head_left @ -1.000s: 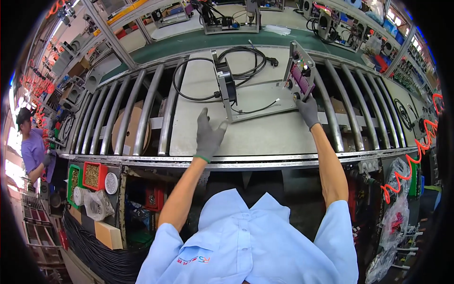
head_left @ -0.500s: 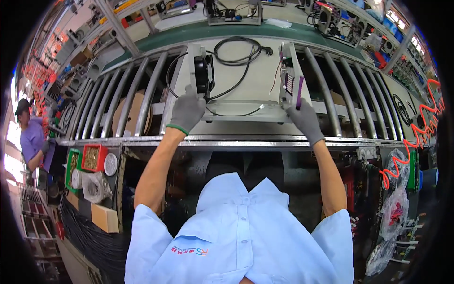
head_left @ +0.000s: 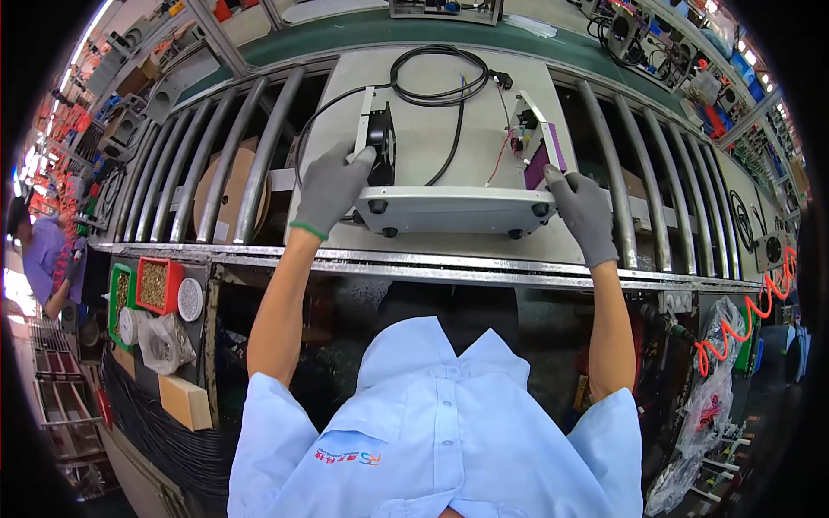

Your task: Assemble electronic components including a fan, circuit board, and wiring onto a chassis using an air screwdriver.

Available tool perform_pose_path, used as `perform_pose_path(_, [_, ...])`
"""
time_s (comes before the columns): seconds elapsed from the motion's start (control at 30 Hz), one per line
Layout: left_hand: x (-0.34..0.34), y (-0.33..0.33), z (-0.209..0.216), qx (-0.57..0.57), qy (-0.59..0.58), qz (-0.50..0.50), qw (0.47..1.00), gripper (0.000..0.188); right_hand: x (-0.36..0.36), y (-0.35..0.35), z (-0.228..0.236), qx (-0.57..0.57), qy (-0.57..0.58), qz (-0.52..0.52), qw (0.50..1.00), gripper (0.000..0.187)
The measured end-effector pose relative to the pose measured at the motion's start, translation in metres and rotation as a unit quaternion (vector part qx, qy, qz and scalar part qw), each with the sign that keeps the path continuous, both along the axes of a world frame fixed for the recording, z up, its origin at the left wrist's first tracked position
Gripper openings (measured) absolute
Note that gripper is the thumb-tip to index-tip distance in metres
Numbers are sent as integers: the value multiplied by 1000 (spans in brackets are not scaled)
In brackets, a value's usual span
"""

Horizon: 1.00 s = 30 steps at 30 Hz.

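"Where is it, and how do you have it?"

"The metal frame (head_left: 458,211) is at the white board (head_left: 432,253) between the rollers (head_left: 268,160), tipped so its base and four dark feet (head_left: 377,206) face me. My left hand (head_left: 332,186) pinches the left upright (head_left: 363,121), thumb beside the fan (head_left: 382,136). My right hand (head_left: 585,211) clasps the right end near the purple part (head_left: 555,148) — how far those fingers wrap underneath, I can't tell."

"How does it handle?"

"Stiff, I'd judge, with most of its weight in the two ends. The smooth metal could slide under my grey gloves (head_left: 598,237), so the pinch needs to be firm."

"And the best hold?"

"Bare metal at both ends, low by the base — never the fan or the loose wires (head_left: 515,142), which look fragile. The black power cord (head_left: 432,95) lies looped behind and could drag."
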<state>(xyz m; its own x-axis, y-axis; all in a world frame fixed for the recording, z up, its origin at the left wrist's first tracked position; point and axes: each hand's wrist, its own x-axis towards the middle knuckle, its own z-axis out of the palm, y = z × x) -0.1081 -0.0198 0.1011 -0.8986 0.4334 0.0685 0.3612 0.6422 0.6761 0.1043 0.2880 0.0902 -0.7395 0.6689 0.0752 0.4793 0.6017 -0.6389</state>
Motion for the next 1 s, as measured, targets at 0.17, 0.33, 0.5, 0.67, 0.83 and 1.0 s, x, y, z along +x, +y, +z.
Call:
perform_pose_path(0.17, [12, -11, -13, 136, -59, 27, 989, 52, -25, 9, 37, 352, 46, 112, 928, 70])
perform_pose_path(0.33, [16, -10, -16, 183, -110, 34, 976, 45, -117, 20, 50, 600, -152, 200, 760, 83])
perform_pose_path(0.5, [18, -6, -11, 179, -146, 53, 972, 41, -180, 14, 24, 638, -356, 293, 616, 81])
perform_pose_path(0.67, [14, -8, -17, 191, -168, 56, 966, 40, -217, 40, 16, 542, -395, 265, 693, 48])
perform_pose_path(0.83, [7, -7, -35, 207, -138, 47, 968, 47, -230, 70, -7, 459, -455, 308, 699, 25])
perform_pose_path(1.0, [11, -11, -37, 234, -164, 26, 958, 51, -230, 63, -8, 513, -461, 317, 651, 51])
